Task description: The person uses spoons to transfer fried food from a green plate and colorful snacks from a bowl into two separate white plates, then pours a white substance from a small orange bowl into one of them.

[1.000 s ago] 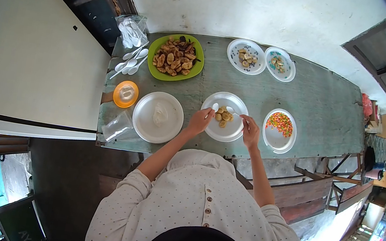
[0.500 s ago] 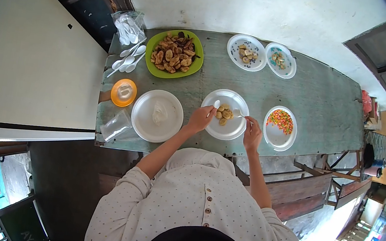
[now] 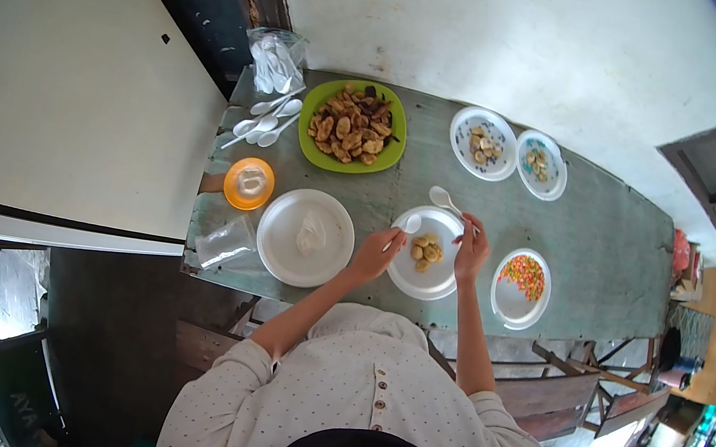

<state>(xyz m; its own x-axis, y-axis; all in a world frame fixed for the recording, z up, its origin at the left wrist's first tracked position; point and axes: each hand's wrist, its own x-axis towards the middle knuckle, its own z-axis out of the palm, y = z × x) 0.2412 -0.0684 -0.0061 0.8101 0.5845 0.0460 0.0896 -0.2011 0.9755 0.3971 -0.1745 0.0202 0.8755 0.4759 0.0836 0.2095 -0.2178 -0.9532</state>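
both arms reach forward; the left hand (image 3: pixel 371 258) and right hand (image 3: pixel 470 251) are each closed in a grip.

Even, soft daylight fills the scene; shadows are faint. The far wall (image 3: pixel 513 52) is bright, near washed out. The near right corner is overexposed by outdoor glare. Strong fisheye distortion bends the table (image 3: pixel 599 222) edges, and a black vignette rings the frame. Central focus is sharp.

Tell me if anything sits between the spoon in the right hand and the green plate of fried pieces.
Nothing visible does. The right hand holds a white spoon over the far rim of the white plate; only bare table lies between it and the green plate.
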